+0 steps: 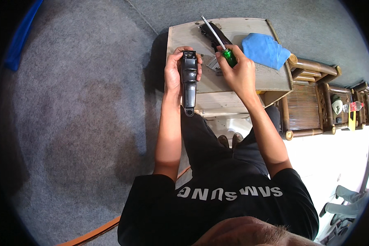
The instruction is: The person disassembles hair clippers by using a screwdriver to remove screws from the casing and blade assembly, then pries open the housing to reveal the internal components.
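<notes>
My left hand (173, 73) is wrapped round a black hair clipper (189, 84), held upright with its blade end away from me and the hanging-loop end toward me. The blade seems to be off, with inner parts showing at the head. My right hand (240, 71) grips a screwdriver (228, 57) by its green handle, its metal shaft pointing up and to the left. Under the screwdriver a dark clipper-like piece (213, 35) lies on the wooden table (180, 37). Small metal parts (213, 64) lie beside my right fingers, partly hidden.
A folded blue cloth (264, 49) lies on the table's right side. Bamboo chairs (303, 106) stand to the right, one bearing a bottle (352, 107) and a white object (337, 107). Another person's legs (348, 203) show at the lower right. Grey carpet-like surface (82, 115) spreads at left.
</notes>
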`<state>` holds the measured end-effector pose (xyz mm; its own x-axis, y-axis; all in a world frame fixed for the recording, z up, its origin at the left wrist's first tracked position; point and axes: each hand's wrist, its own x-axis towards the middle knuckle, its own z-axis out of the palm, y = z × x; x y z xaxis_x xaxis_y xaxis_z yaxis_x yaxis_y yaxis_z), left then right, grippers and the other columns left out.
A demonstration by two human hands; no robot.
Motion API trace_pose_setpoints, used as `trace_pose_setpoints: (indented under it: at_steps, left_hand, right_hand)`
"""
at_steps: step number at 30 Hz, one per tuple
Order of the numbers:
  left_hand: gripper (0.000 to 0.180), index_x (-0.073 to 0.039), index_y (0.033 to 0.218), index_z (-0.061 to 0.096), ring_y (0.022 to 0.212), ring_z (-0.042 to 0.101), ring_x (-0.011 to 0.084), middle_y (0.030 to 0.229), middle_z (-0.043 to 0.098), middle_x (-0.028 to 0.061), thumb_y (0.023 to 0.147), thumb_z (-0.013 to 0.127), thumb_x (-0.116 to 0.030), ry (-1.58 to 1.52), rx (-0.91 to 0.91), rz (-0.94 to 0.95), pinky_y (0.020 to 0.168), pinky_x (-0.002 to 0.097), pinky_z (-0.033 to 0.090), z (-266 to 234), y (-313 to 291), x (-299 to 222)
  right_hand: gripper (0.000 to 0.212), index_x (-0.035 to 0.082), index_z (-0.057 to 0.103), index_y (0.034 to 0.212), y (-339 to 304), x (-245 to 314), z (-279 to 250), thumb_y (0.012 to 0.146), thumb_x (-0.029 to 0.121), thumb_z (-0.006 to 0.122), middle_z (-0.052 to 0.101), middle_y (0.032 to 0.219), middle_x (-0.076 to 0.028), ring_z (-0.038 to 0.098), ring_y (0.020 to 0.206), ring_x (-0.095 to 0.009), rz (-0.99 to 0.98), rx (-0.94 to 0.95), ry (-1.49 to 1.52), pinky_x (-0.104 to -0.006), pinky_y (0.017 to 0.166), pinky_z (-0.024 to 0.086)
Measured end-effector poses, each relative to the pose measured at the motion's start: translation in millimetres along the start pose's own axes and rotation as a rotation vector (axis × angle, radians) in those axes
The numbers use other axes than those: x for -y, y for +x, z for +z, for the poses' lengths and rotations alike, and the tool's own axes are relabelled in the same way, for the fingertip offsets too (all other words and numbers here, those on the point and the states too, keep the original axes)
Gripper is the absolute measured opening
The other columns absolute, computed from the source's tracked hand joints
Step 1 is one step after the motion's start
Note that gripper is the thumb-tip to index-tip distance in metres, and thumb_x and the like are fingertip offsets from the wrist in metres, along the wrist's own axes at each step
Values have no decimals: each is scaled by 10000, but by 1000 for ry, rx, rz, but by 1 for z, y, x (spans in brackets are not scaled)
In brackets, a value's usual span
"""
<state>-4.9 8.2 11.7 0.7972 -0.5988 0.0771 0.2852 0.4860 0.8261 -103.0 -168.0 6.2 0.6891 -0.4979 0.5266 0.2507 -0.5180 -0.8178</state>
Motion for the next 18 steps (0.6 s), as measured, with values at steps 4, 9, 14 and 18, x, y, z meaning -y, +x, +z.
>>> trace_pose_setpoints:
  at_steps: [4, 9, 14, 18]
  left_hand:
    - [313, -97, 1229, 574, 694, 706, 253, 950, 699, 211, 1053, 431, -313, -20, 45, -5, 547, 367, 593, -4, 1, 1]
    - [280, -98, 1279, 529, 740, 715, 261, 1025, 697, 214, 1083, 474, -291, 36, 66, 17, 558, 376, 611, -1, 1, 4]
    - [279, -98, 1291, 520, 760, 710, 263, 1048, 692, 207, 1105, 474, -302, 61, 23, 59, 573, 374, 609, 1, 1, 2]
    - [316, -65, 1292, 579, 798, 682, 272, 1075, 691, 197, 1101, 486, -298, -127, 39, 68, 603, 377, 567, 2, 0, -2]
  right_hand:
    - [246, 96, 753, 1136, 0, 7, -3, 974, 280, 742, 714, 665, -137, 739, 612, -302, 44, 44, -32, -419, 631, 558]
    - [263, 91, 760, 1152, -1, 3, -4, 966, 277, 751, 704, 661, -144, 720, 601, -304, 33, 36, -14, -419, 619, 546]
    - [236, 57, 732, 1026, 0, 5, -3, 959, 279, 770, 658, 638, -165, 679, 566, -318, 18, 16, 29, -427, 587, 515]
    - [376, 4, 624, 799, 0, 11, -8, 939, 293, 819, 589, 607, -177, 587, 525, -325, 26, 45, -16, -435, 553, 471]
